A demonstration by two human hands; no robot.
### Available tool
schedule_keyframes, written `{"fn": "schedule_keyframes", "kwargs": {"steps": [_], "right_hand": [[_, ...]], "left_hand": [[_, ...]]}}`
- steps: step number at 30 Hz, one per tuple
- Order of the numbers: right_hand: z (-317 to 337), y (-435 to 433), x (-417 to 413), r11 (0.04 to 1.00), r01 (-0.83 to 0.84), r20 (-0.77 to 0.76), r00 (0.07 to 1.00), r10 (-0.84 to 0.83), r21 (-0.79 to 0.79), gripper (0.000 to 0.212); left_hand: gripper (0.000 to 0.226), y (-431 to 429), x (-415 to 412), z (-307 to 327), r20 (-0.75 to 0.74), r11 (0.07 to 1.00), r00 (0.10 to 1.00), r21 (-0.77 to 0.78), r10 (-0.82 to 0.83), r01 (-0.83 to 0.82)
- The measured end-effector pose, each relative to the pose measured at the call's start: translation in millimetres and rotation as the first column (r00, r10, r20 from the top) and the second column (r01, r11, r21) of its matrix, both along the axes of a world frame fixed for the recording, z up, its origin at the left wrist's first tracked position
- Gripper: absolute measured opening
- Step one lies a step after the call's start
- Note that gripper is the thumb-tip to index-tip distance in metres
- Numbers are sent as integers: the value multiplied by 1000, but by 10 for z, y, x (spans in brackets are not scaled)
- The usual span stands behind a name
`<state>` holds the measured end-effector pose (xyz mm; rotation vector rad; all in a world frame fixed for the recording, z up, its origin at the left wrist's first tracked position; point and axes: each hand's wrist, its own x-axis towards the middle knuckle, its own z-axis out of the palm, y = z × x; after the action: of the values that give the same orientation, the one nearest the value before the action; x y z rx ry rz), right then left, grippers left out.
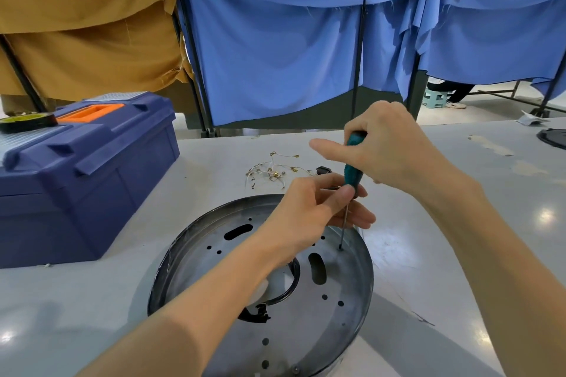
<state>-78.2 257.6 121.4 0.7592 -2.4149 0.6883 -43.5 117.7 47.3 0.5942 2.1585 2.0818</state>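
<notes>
With its tip seated in a hole of the round metal base plate [275,300], the teal-handled screwdriver [352,174] stands near-upright; right hand [395,147] grips the handle top, left hand [318,211] pinches handle's lower end.

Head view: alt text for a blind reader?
The right hand grips the top of a teal-handled screwdriver and the left hand pinches its lower end, tip at a hole near the rim of a round metal plate. A blue toolbox sits at left; loose wires lie beyond the plate.
</notes>
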Motion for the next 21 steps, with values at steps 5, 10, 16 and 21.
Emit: {"fn": "schedule_keyframes", "kwargs": {"steps": [5, 10, 16, 21], "right_hand": [[2, 76, 6, 948, -252, 168, 944, 285, -196, 17], [-37, -21, -4, 997, -28, 103, 994, 35, -67, 35], [-107, -160, -4, 998, -25, 2, 1000, 25, -62, 58], [-21, -264, -67, 629, -287, 344, 641, 687, -722, 55]], "left_hand": [[24, -73, 14, -1, 40, 997, 998, 60, -55, 52], [21, -57, -3, 10, 45, 995, 997, 79, -64, 60], [26, -132, -18, -16, 54, 994, 994, 63, -93, 89], [20, -138, -18, -19, 69, 995, 993, 46, -91, 88]]}}
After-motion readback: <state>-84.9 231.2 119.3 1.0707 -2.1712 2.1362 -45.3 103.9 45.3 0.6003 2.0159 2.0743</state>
